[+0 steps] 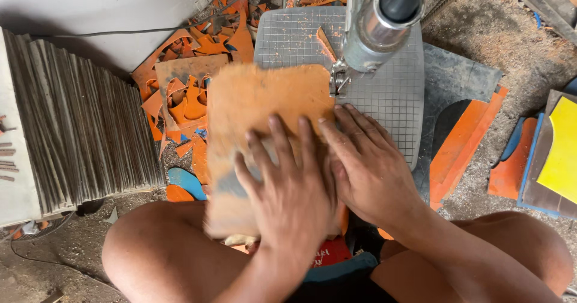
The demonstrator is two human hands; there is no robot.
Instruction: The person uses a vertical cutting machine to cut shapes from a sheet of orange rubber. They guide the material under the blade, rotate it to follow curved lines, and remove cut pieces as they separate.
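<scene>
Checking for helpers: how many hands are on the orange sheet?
2. The left hand lies flat on the middle of the orange sheet; the right hand presses its right edge by the saw. No others in view.

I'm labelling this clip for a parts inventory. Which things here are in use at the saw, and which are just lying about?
In use:
left hand and right hand, both flat on the orange sheet
saw head at the sheet's edge
gridded saw table

Lying about:
orange offcuts
stack of grey boards
yellow sheet
orange strip
</scene>
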